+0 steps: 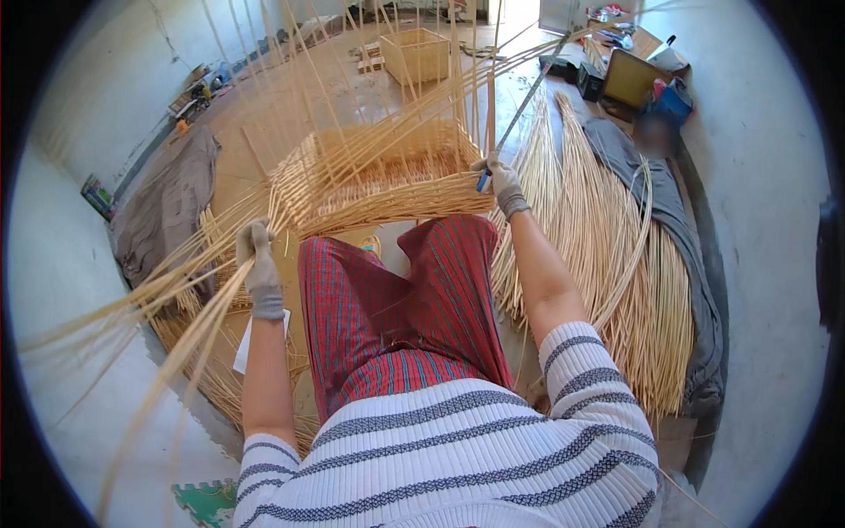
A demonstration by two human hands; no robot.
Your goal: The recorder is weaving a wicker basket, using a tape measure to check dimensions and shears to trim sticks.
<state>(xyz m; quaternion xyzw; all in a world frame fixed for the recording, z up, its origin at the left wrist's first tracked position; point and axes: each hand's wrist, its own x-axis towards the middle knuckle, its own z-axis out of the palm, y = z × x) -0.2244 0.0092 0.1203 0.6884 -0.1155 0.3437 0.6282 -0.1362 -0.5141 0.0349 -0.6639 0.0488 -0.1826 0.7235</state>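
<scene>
An unfinished wicker basket, rectangular with woven low walls and tall upright stakes, rests at my knees. My left hand, in a pale work glove, is closed around a bundle of wicker rods at the near left corner. The rods fan out to the left below it; others slant up across the basket to the right. At the near right corner my right hand, also gloved, is closed on a long thin grey strip rising away from it. A small blue piece shows under those fingers.
A big pile of loose wicker rods lies on the floor to my right, with a grey cloth along it. On the left is a brown cloth. A finished-looking box basket stands farther off, and bins are at the far right.
</scene>
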